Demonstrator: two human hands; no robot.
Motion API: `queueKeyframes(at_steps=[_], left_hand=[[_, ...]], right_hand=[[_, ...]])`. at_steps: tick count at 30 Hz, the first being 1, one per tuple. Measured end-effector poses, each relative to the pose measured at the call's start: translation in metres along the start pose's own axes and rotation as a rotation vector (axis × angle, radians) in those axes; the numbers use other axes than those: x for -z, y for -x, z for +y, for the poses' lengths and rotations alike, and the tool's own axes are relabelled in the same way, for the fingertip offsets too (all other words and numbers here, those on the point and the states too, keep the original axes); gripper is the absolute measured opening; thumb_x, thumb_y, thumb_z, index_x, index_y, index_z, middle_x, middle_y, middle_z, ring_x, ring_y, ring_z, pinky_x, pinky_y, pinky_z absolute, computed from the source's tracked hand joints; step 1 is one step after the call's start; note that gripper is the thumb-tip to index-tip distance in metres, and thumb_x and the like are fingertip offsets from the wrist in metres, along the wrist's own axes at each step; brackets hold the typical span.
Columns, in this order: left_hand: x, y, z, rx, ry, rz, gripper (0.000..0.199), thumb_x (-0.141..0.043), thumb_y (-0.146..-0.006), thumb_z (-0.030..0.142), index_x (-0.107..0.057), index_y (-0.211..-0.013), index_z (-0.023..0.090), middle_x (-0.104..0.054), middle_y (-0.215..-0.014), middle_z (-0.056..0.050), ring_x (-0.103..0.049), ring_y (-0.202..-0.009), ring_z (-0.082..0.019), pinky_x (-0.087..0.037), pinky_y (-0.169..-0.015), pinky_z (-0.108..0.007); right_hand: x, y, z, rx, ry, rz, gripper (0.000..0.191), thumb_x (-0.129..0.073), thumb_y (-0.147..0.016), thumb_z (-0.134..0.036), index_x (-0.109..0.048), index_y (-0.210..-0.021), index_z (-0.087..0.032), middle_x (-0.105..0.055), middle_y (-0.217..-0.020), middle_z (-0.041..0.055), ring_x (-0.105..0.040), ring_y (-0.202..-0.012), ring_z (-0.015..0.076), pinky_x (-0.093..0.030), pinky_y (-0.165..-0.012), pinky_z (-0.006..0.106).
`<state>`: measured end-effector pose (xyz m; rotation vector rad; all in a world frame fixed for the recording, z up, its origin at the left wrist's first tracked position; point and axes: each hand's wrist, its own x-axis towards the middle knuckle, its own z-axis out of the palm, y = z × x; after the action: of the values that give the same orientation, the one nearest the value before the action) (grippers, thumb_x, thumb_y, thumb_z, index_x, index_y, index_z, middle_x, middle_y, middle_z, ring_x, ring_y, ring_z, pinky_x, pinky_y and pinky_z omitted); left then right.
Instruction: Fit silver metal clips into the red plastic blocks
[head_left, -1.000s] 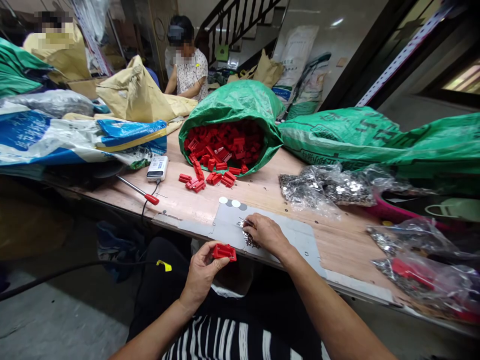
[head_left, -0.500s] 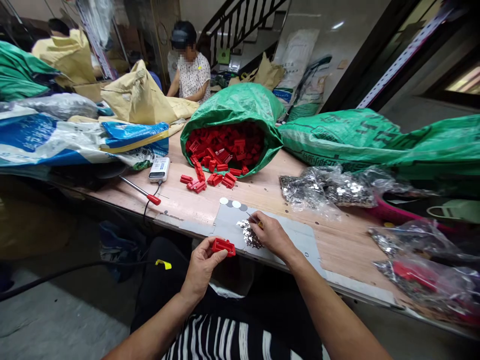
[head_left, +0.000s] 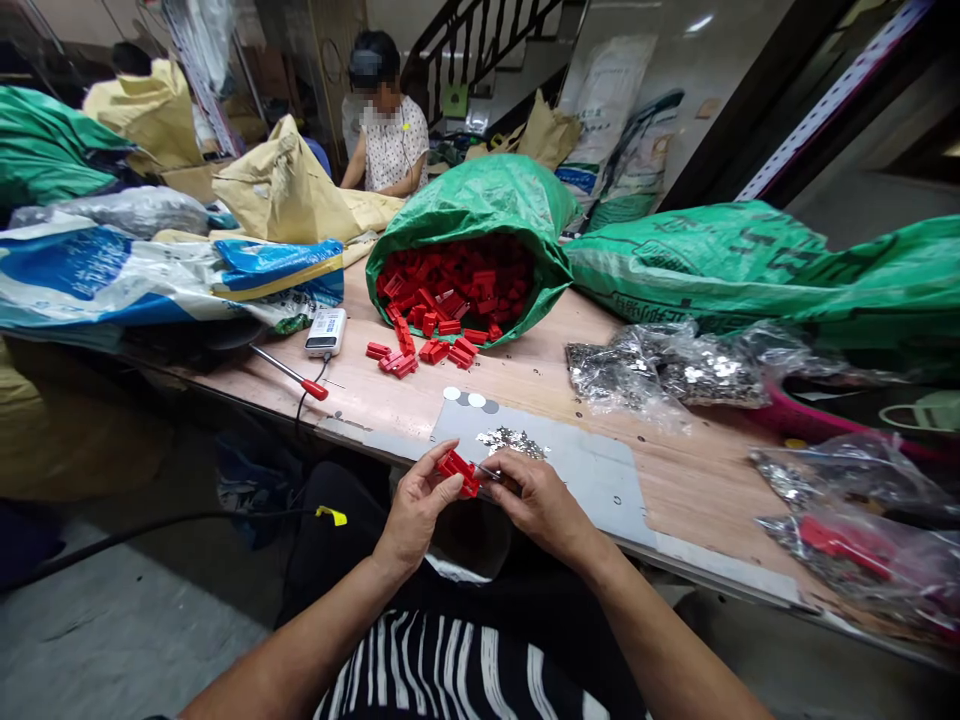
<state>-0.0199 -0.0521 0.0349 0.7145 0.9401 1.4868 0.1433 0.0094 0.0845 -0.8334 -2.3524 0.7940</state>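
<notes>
My left hand (head_left: 420,508) grips a small red plastic part (head_left: 459,472) at the table's near edge. My right hand (head_left: 536,497) is right beside it, pinching a thin metal tool or piece against the red part; its exact shape is too small to tell. Just beyond my hands a little heap of shiny metal pieces (head_left: 512,441) lies on a grey sheet (head_left: 600,476). Farther back a green sack (head_left: 480,205) lies open, full of red parts, with several red parts (head_left: 420,352) spilled on the table in front of it.
A red-handled screwdriver (head_left: 291,373) and a white device (head_left: 325,332) lie at the left. Clear bags of metal pieces (head_left: 660,372) sit to the right, more bags (head_left: 855,530) at the near right. Sacks crowd the back. A person (head_left: 386,130) sits across the table.
My right hand left the heap of metal pieces and came back to the red part. My left hand lifted the red part up toward it. The view shifted slightly.
</notes>
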Motion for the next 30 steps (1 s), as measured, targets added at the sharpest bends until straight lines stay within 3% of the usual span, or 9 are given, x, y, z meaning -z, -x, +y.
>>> queueKeyframes(at_steps=[7, 11, 15, 17, 21, 26, 30], left_hand=[[-0.002, -0.001, 0.006, -0.023, -0.047, -0.046, 0.043, -0.067, -0.079, 0.027, -0.061, -0.121, 0.022, -0.066, -0.115, -0.005, -0.059, -0.104, -0.017, -0.043, -0.095, -0.029], [-0.003, 0.001, 0.008, -0.016, -0.045, -0.079, 0.044, -0.066, -0.08, 0.027, -0.06, -0.123, 0.022, -0.067, -0.113, -0.006, -0.059, -0.104, -0.019, -0.043, -0.096, -0.032], [-0.001, 0.002, 0.006, -0.023, -0.06, -0.083, 0.043, -0.065, -0.08, 0.026, -0.059, -0.123, 0.022, -0.066, -0.113, -0.006, -0.059, -0.106, -0.02, -0.043, -0.097, -0.033], [0.002, 0.0, 0.005, -0.029, -0.099, -0.092, 0.043, -0.066, -0.079, 0.026, -0.058, -0.122, 0.022, -0.066, -0.111, -0.006, -0.059, -0.105, -0.02, -0.045, -0.095, -0.032], [0.01, -0.008, 0.003, -0.137, -0.324, -0.087, 0.039, -0.068, -0.077, 0.024, -0.057, -0.114, 0.022, -0.064, -0.111, -0.005, -0.061, -0.098, -0.018, -0.049, -0.087, -0.031], [0.02, -0.02, 0.002, -0.332, -0.741, -0.046, 0.034, -0.066, -0.077, 0.02, -0.058, -0.11, 0.023, -0.066, -0.098, -0.003, -0.062, -0.088, -0.017, -0.049, -0.085, -0.031], [0.024, -0.027, 0.001, -0.391, -0.862, -0.091, 0.037, -0.065, -0.077, 0.019, -0.06, -0.113, 0.024, -0.068, -0.103, -0.004, -0.063, -0.092, -0.018, -0.048, -0.087, -0.032]], right_hand=[[0.003, 0.003, -0.003, 0.091, -0.038, -0.062, 0.013, -0.052, -0.087, -0.013, -0.062, -0.089, -0.02, -0.064, -0.086, 0.0051, -0.059, -0.082, 0.0163, -0.047, -0.074, 0.029], [0.003, 0.007, 0.0, 0.002, -0.117, -0.068, 0.017, -0.055, -0.085, -0.012, -0.062, -0.098, -0.022, -0.064, -0.092, 0.004, -0.058, -0.081, 0.0151, -0.046, -0.071, 0.026], [0.001, 0.013, 0.005, -0.124, -0.16, -0.028, 0.016, -0.058, -0.087, -0.022, -0.059, -0.103, -0.022, -0.063, -0.09, 0.0026, -0.054, -0.069, 0.0131, -0.044, -0.063, 0.024], [0.0, 0.017, 0.008, -0.144, -0.142, 0.005, 0.017, -0.054, -0.09, -0.026, -0.058, -0.106, -0.022, -0.062, -0.092, 0.0031, -0.054, -0.072, 0.0141, -0.046, -0.067, 0.026], [-0.009, 0.021, 0.013, -0.116, -0.045, 0.038, 0.024, -0.043, -0.094, -0.023, -0.06, -0.111, -0.022, -0.059, -0.098, 0.0069, -0.056, -0.091, 0.0183, -0.046, -0.082, 0.032], [-0.023, 0.02, 0.018, -0.147, 0.081, 0.058, 0.026, -0.047, -0.09, -0.018, -0.059, -0.113, -0.021, -0.061, -0.091, 0.0071, -0.059, -0.083, 0.0186, -0.048, -0.077, 0.033], [-0.026, 0.015, 0.018, -0.179, 0.119, 0.039, 0.019, -0.05, -0.087, -0.015, -0.06, -0.102, -0.021, -0.066, -0.092, 0.0053, -0.061, -0.083, 0.0176, -0.048, -0.078, 0.032]])
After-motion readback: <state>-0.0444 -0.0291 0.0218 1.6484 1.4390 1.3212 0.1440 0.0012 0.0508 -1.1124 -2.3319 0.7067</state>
